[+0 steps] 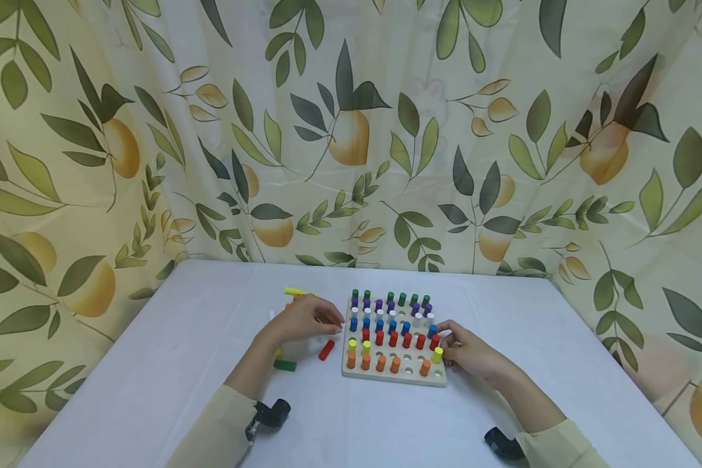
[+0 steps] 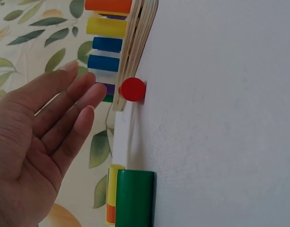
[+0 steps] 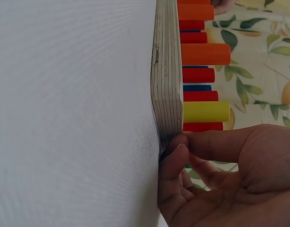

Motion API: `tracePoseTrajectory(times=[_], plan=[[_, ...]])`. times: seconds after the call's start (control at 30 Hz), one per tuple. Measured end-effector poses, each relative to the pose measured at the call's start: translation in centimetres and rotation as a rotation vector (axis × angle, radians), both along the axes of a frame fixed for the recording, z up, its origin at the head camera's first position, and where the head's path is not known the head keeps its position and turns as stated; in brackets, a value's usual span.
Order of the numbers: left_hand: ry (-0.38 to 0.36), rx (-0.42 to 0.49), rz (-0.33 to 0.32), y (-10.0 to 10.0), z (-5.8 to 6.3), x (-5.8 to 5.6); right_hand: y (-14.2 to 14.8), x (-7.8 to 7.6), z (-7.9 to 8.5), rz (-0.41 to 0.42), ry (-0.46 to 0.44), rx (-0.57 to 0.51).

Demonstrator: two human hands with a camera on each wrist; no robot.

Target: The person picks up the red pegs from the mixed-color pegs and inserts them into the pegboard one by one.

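Note:
A wooden pegboard (image 1: 394,381) lies on the table, with upright pegs in rows of green, purple, white, blue, red, yellow and orange. Some front holes are bare, between the orange pegs (image 1: 381,363) and beside a lone yellow peg (image 1: 437,355). Just off the board's left edge, my left hand (image 1: 301,320) hovers with loosely bent fingers and nothing in them; the left wrist view shows its palm bare. At the right edge, my right hand (image 3: 215,165) pinches the board's near corner between thumb and curled fingers. A loose red peg (image 1: 326,350) lies beneath the left hand.
Left of the board, a green peg (image 1: 285,366) lies near the left wrist and a yellow peg (image 1: 294,290) lies farther back, among other loose pegs partly hidden by the left hand. A white cloth (image 1: 351,429) covers the table; a patterned curtain (image 1: 351,195) hangs behind it.

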State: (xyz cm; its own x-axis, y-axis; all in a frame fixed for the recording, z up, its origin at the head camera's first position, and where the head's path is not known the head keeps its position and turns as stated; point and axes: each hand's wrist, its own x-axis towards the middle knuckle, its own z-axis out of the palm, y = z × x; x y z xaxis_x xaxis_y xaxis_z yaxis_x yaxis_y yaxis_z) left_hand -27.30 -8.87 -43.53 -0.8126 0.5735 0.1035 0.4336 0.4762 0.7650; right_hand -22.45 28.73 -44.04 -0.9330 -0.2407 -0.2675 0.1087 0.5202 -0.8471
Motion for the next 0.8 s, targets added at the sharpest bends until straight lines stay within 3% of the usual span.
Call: tracePoseTrajectory(times=[0.37,0.8], plan=[[0.012,-0.007,-0.022,-1.0,-0.1,-0.2,-0.1,0.0,-0.1,-0.002,0.001,0.001],[-0.039,-0.004,-0.032,-2.0,-0.4,-0.4,0.1,-0.2,-0.2,-0.002,0.000,0.005]])
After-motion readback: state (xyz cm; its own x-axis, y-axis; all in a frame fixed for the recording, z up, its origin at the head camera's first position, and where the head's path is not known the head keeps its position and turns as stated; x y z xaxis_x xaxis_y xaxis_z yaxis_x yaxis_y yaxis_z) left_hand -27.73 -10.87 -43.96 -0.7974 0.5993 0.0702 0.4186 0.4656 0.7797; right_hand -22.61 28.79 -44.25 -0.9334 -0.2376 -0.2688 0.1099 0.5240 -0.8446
